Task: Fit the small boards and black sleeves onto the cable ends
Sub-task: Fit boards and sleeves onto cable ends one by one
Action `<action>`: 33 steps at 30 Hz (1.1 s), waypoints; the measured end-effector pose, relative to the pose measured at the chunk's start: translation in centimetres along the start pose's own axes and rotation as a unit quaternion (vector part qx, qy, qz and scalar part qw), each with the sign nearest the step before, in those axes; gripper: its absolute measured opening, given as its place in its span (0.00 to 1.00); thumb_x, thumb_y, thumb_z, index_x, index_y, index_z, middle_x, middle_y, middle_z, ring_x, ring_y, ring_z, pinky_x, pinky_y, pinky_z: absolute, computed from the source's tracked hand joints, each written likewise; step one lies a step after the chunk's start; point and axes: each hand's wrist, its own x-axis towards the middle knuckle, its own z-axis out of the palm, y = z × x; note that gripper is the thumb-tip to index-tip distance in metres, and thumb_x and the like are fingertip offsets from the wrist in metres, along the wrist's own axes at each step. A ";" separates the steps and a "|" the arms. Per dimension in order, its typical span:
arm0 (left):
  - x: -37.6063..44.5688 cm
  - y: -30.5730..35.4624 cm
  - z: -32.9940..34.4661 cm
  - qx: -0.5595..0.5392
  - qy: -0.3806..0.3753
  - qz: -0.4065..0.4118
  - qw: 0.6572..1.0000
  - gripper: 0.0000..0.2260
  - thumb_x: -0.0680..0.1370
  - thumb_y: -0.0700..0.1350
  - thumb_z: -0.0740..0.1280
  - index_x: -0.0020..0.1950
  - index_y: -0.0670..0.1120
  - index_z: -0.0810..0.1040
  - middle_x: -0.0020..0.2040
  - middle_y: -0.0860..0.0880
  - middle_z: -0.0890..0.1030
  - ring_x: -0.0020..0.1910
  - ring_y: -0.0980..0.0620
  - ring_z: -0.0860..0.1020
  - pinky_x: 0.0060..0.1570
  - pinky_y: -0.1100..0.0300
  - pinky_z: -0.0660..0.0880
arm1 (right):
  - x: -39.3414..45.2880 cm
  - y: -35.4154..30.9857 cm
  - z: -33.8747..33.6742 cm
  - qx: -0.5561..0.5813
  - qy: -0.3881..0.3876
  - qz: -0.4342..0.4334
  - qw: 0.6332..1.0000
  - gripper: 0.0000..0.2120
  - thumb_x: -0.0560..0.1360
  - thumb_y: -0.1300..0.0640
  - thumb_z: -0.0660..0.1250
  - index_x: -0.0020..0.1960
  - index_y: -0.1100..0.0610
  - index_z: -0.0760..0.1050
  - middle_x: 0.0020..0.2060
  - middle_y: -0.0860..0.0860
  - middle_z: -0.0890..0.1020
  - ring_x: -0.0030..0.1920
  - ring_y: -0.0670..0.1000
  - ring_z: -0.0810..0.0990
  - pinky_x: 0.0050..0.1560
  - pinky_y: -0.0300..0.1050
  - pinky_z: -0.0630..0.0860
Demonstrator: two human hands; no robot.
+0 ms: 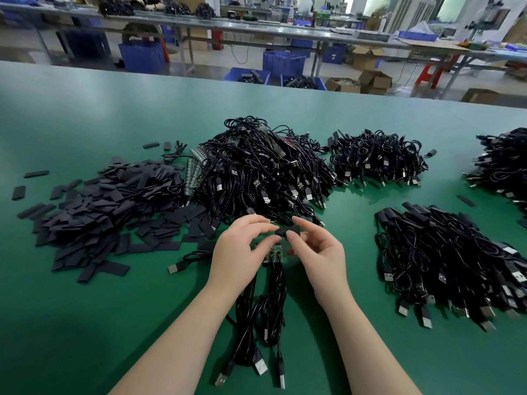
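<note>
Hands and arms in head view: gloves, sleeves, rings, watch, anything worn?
Nothing worn that shows. Left hand and right hand are bare: no gloves, rings or finger cots. Both forearms are bare to the frame's bottom edge: no sleeves, watch or wrist strap. Nails are short and unpainted.

Both forearms are reaching forward, hands meeting close together — the left hand (242, 246) and right hand (316, 249) are pinching with curled fingers, thumbs facing.

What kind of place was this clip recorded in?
Most likely an electronics assembly workshop. Heaps of black USB cables and flat black sleeves cover a green work table; long benches with blue plastic crates stand behind. Both hands hold one black sleeve.
</note>
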 end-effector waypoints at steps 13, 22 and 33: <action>0.0 0.0 -0.1 -0.012 -0.009 0.023 1.000 0.04 0.75 0.42 0.73 0.49 0.50 0.84 0.51 0.67 0.75 0.56 0.66 0.74 0.54 0.78 0.66 | 0.0 -0.6 -0.3 -0.047 -0.031 0.005 0.998 0.10 0.72 0.60 0.76 0.46 0.44 0.85 0.36 0.50 0.84 0.39 0.47 0.82 0.44 0.39 0.80; 0.0 0.1 0.0 -0.012 -0.024 0.023 0.999 0.04 0.75 0.42 0.72 0.48 0.49 0.84 0.50 0.65 0.76 0.56 0.69 0.73 0.55 0.78 0.66 | -0.1 -0.5 -0.1 -0.075 -0.005 0.010 0.997 0.03 0.73 0.59 0.76 0.41 0.52 0.84 0.36 0.51 0.86 0.38 0.48 0.83 0.42 0.37 0.79; 0.0 -0.1 -0.1 -0.051 0.014 -0.047 0.998 0.12 0.74 0.44 0.74 0.44 0.58 0.73 0.44 0.60 0.79 0.46 0.59 0.77 0.45 0.69 0.73 | 0.0 -0.7 -0.1 -0.033 0.030 0.020 0.999 0.03 0.73 0.60 0.75 0.43 0.53 0.84 0.36 0.49 0.86 0.38 0.48 0.84 0.40 0.33 0.77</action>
